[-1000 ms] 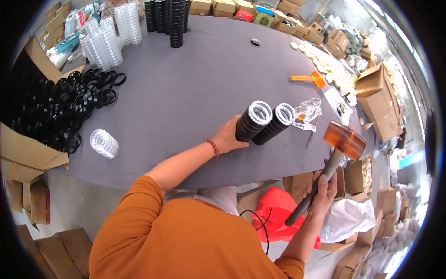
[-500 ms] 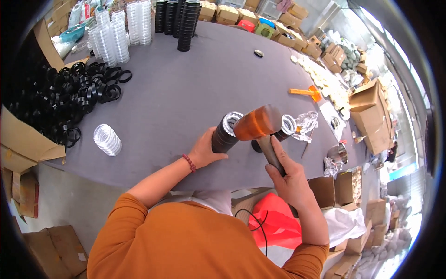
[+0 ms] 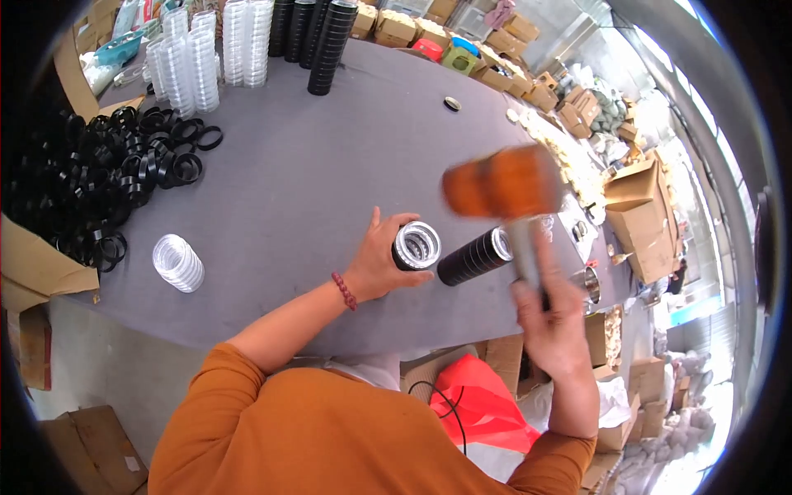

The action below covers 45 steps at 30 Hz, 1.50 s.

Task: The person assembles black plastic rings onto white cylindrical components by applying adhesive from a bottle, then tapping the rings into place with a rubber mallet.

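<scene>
My left hand (image 3: 381, 260) is wrapped round a short black cylinder of stacked rings (image 3: 403, 258), whose open top shows clear plastic rings inside. It stands on the grey table with its mouth facing up. In my right hand (image 3: 554, 318) is the handle of a mallet with an orange-brown head (image 3: 502, 183), raised above the table and blurred by motion. The mallet head is apart from the cylinder, up and to its right. Between my hands a second black ring cylinder (image 3: 474, 259) leans to the right, a clear ring at its top end.
Loose black rings (image 3: 140, 161) are heaped at the left beside a cardboard flap. A short stack of clear rings (image 3: 178, 263) stands near the left front edge. Tall clear stacks (image 3: 246, 45) and black stacks (image 3: 332, 49) stand at the back. A metal cup (image 3: 591, 285) is at right.
The mallet has risen up and to the right, away from the cylinder in my left hand. That cylinder now shows more of its top and less of its side.
</scene>
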Tool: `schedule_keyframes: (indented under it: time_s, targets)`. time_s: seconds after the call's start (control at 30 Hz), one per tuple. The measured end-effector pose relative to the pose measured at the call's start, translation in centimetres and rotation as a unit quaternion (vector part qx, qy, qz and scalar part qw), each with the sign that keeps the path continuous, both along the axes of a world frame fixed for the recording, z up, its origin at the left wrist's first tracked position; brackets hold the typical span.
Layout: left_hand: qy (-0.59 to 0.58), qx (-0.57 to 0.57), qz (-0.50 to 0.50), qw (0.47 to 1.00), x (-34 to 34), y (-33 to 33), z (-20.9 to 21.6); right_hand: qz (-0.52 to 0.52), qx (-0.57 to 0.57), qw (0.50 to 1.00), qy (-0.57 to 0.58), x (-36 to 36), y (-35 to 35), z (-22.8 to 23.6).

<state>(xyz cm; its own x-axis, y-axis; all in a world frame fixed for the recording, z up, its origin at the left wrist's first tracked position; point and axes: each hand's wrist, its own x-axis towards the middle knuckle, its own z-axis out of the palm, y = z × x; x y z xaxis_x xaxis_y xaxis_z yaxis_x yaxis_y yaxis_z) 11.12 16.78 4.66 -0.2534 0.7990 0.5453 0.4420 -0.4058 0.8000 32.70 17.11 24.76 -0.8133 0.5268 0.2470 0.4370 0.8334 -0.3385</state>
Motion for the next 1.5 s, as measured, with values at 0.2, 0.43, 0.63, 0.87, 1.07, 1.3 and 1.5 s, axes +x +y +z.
schedule_keyframes:
  time_s: [0.2, 0.43, 0.63, 0.87, 1.07, 1.3, 1.5]
  targets:
    - [-0.126, -0.024, -0.084, 0.988, 0.6, 0.1, -0.3, -0.038, -0.150, 0.979, -0.130, -3.5, 0.9, -1.3]
    - [-0.041, 0.025, 0.001, 0.999, 0.5, -0.1, -0.7, -0.224, -0.132, 0.942, 0.211, -0.9, 1.0, 0.2]
    - [-0.045, 0.018, 0.000, 0.999, 0.2, 0.0, -1.4, -0.155, -0.154, 0.976, 0.003, -0.2, 1.1, 0.8]
    - [-0.049, 0.007, -0.015, 0.999, 0.6, 0.2, -0.7, 0.050, 0.007, 0.997, -0.051, 1.4, 0.4, -2.1]
    - [-0.027, 0.015, -0.017, 0.999, 0.4, 0.3, -1.0, -0.148, -0.130, 0.964, 0.176, -1.2, -1.1, 0.0]
    - [-0.037, 0.025, -0.016, 0.999, -0.1, 0.1, -1.6, -0.134, -0.097, 0.984, 0.065, -2.7, 0.4, 3.0]
    - [-0.033, 0.038, -0.022, 0.998, 0.4, 0.8, -2.0, -0.161, -0.155, 0.973, -0.051, -0.1, 1.6, -2.3]
